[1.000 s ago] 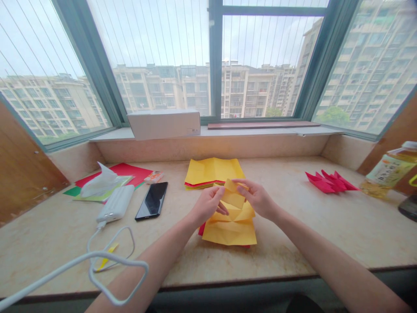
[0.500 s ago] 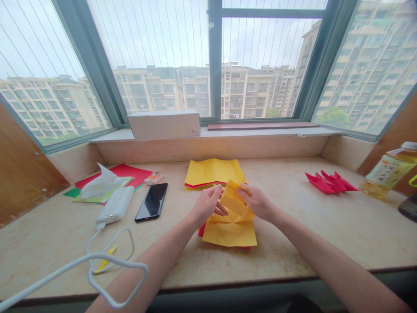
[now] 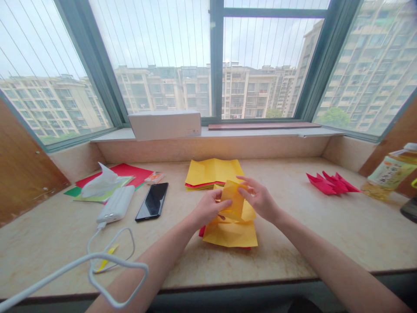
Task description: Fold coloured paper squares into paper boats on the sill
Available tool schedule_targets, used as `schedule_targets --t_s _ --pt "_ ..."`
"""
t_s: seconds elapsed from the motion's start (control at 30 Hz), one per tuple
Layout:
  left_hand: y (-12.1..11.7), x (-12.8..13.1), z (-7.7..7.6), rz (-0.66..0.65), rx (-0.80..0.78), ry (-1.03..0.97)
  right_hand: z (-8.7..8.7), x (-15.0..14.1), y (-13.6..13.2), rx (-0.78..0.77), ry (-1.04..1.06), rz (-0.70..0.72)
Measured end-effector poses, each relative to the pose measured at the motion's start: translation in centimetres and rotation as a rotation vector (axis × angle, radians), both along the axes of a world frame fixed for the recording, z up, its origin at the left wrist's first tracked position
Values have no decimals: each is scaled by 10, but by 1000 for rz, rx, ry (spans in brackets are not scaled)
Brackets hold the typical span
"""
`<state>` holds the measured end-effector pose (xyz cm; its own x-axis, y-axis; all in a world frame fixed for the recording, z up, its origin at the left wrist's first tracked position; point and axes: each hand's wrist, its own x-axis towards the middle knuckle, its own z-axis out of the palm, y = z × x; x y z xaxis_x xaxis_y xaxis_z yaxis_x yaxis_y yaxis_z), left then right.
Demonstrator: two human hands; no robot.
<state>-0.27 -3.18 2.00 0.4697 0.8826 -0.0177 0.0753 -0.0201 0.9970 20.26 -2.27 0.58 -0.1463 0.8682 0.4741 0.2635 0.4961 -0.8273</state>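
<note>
Countertop (image 3: 309, 243): mottled, spreading wide to its front edge.
Left hand (image 3: 210, 206): pinching folded yellow paper (image 3: 233, 195).
Right hand (image 3: 260, 198): touching that paper, closure unclear.

1. Daylight floods in through the wide window (image 3: 163, 39), the sky there pale and washed out!
2. Left hand (image 3: 208, 206), right hand (image 3: 260, 200) and folded yellow paper (image 3: 233, 200) evenly lit, fine detail smeared.
3. Soft, faint shadows on the countertop (image 3: 293, 234); darkness below its front edge.
4. Muted reflections on the phone (image 3: 152, 202).
5. Buildings (image 3: 241, 91) hazy; wide-angle stretch tilts the bottle (image 3: 391, 171) at right!
</note>
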Motion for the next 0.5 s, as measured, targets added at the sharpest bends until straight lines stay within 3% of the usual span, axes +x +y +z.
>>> schedule_targets --t_s 0.17,0.5 --pt "3 -1 0 -22 47 -159 2 4 1 84 -3 -39" --pt "-2 3 2 -100 -34 -213 1 3 0 201 -39 -2"
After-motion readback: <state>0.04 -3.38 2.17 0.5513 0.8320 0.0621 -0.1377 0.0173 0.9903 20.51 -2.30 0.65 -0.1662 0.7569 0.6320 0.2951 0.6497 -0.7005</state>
